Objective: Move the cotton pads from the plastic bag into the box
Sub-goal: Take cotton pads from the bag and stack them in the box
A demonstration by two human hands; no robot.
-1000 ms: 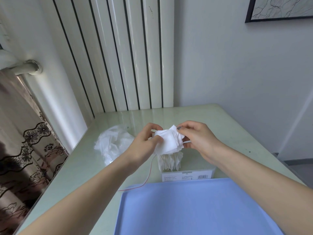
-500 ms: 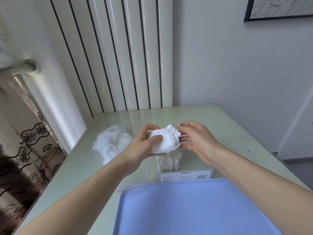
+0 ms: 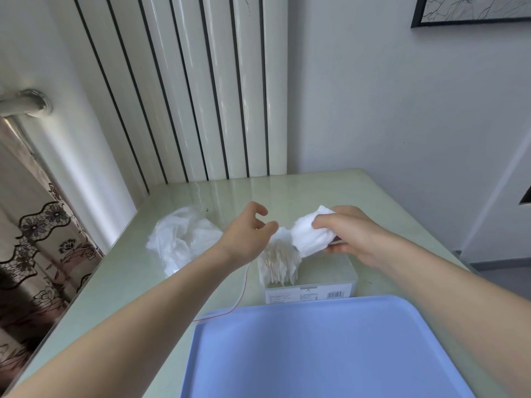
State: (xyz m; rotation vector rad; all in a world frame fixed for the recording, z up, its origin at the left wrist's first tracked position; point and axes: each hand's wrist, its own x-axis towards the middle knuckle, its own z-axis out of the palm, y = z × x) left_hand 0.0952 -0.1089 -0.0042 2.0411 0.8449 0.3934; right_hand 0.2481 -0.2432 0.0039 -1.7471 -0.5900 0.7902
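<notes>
Bunch of cotton pads squeezed tight in right hand, up over clear box. More pads stand in box. Left hand just beside, fingers loose, holding nothing. Plastic bag lies on table, left of box. Blue tray near.

Scene bright, even daylight; source appears toward 9 o'clock, the pale wall strip there washed out. Vertical highlights streak the radiator panels. Glossy table carries soft glare and a reflection of the panels at 12 o'clock. Shadows faint. Wide-angle bowing at the edges: radiator lines splay outward toward 11 o'clock. Slight motion softness on the hands; label print too small to read.
</notes>
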